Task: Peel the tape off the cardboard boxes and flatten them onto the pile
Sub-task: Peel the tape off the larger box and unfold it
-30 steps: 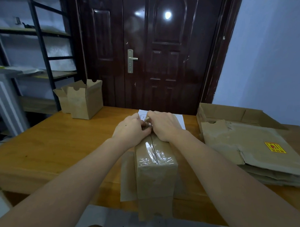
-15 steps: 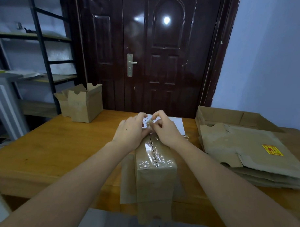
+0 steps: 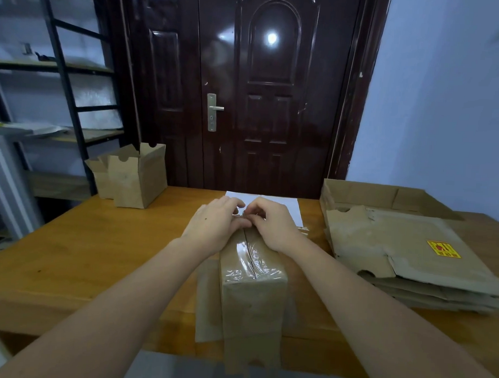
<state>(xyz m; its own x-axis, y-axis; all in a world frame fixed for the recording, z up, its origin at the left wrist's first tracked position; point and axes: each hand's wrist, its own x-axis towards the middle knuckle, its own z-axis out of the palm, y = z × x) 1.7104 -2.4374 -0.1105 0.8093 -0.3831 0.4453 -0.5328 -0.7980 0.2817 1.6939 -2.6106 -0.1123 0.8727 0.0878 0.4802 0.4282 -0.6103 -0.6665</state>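
At the far end of the tall brown cardboard box (image 3: 253, 276), the curled fingertips (image 3: 243, 223) of the left hand (image 3: 213, 225) and the bent fingers (image 3: 256, 213) of the right hand (image 3: 272, 226) are brought together over the end of the clear glossy tape strip (image 3: 247, 259). A pinch on the tape's edge appears to be made by both hands, though the contact itself is hidden behind the knuckles. The step in hand is judged to be the lifting of the tape's end; the strip is seen lying along the box's top seam, wrinkled but not yet removed. The next move is expected to call for a firm pinch and a steady pull toward the body, with the box held down. Both palms are turned down, wrists resting on the box's top, forearms stretched forward. The box stands at the near edge of the orange wooden table (image 3: 85, 253). The pile of flattened brown cardboard sheets (image 3: 410, 251) lies to the right, well apart; 1 open-topped small brown box (image 3: 135, 176) stands far left.
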